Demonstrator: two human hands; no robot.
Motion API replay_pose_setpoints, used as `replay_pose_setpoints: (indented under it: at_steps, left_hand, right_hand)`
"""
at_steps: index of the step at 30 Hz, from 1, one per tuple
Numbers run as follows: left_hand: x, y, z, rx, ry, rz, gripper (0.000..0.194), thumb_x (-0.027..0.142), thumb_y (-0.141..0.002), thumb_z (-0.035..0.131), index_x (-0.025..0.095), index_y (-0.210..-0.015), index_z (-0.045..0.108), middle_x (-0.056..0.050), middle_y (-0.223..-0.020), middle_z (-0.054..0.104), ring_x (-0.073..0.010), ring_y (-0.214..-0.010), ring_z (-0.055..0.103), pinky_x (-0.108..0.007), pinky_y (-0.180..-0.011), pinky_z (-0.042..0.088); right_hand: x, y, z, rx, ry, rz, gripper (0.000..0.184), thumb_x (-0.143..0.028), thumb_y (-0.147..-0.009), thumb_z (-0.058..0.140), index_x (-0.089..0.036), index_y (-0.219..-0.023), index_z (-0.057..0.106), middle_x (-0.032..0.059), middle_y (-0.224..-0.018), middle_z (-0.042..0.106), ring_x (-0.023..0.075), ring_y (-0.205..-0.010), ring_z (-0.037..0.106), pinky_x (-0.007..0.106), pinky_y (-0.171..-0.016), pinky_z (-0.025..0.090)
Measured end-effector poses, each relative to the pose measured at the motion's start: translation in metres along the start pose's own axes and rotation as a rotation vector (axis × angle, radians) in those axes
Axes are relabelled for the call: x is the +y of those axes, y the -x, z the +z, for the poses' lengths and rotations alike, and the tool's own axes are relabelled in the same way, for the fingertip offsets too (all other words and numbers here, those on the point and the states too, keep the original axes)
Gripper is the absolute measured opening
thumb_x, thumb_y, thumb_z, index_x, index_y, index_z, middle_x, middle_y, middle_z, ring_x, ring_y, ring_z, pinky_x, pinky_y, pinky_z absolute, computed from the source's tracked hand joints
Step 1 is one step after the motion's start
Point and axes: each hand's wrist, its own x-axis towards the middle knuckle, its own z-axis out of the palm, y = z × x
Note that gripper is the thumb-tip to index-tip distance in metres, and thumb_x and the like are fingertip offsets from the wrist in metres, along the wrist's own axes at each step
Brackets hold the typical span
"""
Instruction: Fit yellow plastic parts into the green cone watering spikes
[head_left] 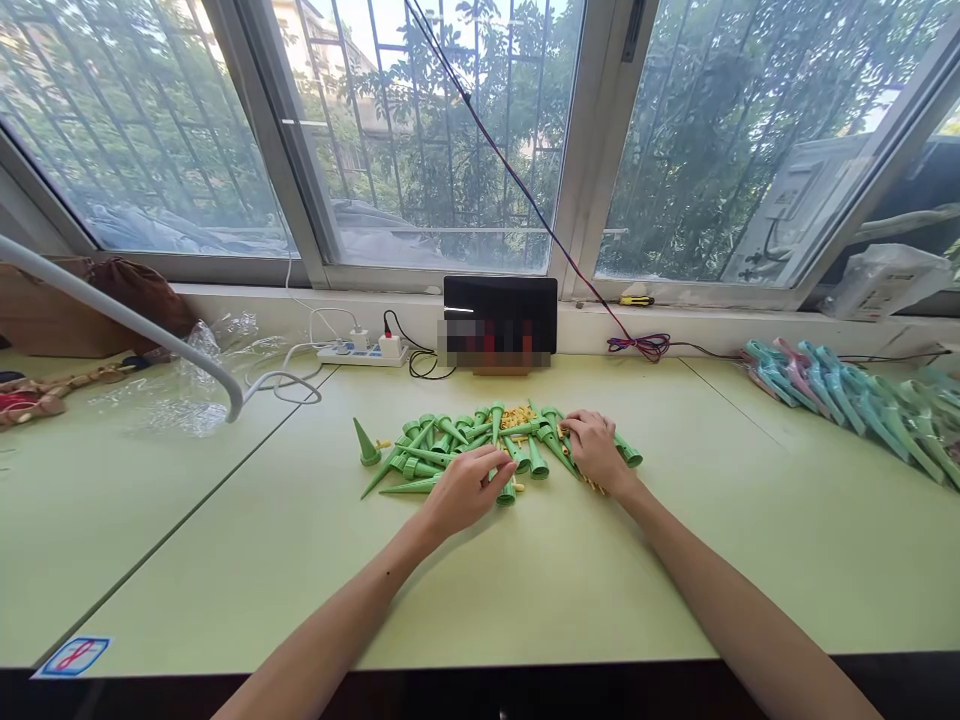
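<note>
A heap of green plastic cone-shaped spikes [420,468] lies on the pale yellow-green table [480,590], with small yellow plastic pieces [517,416] piled at its back and scattered among the cones. At the heap's near side is my left hand [471,488], its fingers curled together beside a green spike [506,496] with an open round end; whatever the fingertips hold is hidden. My right hand [596,452] is over the right part of the heap, fingers bent and closed down among spikes and yellow pieces. What it grips cannot be made out. One spike [365,443] stands upright at the left.
A dark-screened device [500,315] stands behind the heap by the window. A power strip [364,355] with cables is left of it, and a white curved tube [127,300] crosses the left side. Wrapped turquoise, pink and green items [847,400] lie at the right.
</note>
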Motion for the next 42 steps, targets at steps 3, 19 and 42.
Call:
replay_pose_setpoints:
  at_steps: [3, 19, 42]
  left_hand:
    - [0.000, 0.000, 0.000, 0.000, -0.006, 0.004, 0.030, 0.031, -0.099, 0.043, 0.018, -0.080, 0.062, 0.000, -0.069, 0.053, -0.0119, -0.062, 0.048, -0.024, -0.059, 0.035]
    - [-0.001, 0.000, 0.000, -0.018, 0.003, 0.007, 0.028, 0.029, -0.099, 0.044, 0.017, -0.081, 0.062, 0.001, -0.070, 0.052, -0.0107, -0.062, 0.046, -0.023, -0.060, 0.035]
    - [-0.001, 0.000, 0.001, 0.014, -0.016, 0.019, 0.024, 0.025, -0.097, 0.046, 0.018, -0.081, 0.062, 0.001, -0.069, 0.053, -0.0106, -0.061, 0.048, -0.023, -0.058, 0.034]
  right_hand:
    - [-0.002, 0.000, -0.002, 0.027, -0.014, -0.002, 0.032, -0.007, -0.086, 0.042, -0.018, -0.093, 0.071, 0.0098, -0.106, 0.068, 0.0247, -0.105, 0.056, 0.042, -0.096, 0.030]
    - [-0.021, 0.004, -0.018, 0.280, -0.288, -0.072, 0.010, -0.017, -0.084, 0.055, -0.018, -0.087, 0.064, 0.0084, -0.092, 0.063, 0.0231, -0.086, 0.063, 0.036, -0.080, 0.050]
    - [-0.058, 0.020, -0.016, 0.154, -0.569, -0.132, 0.005, -0.017, -0.086, 0.058, -0.019, -0.089, 0.061, 0.0073, -0.094, 0.061, 0.0185, -0.074, 0.064, 0.034, -0.071, 0.058]
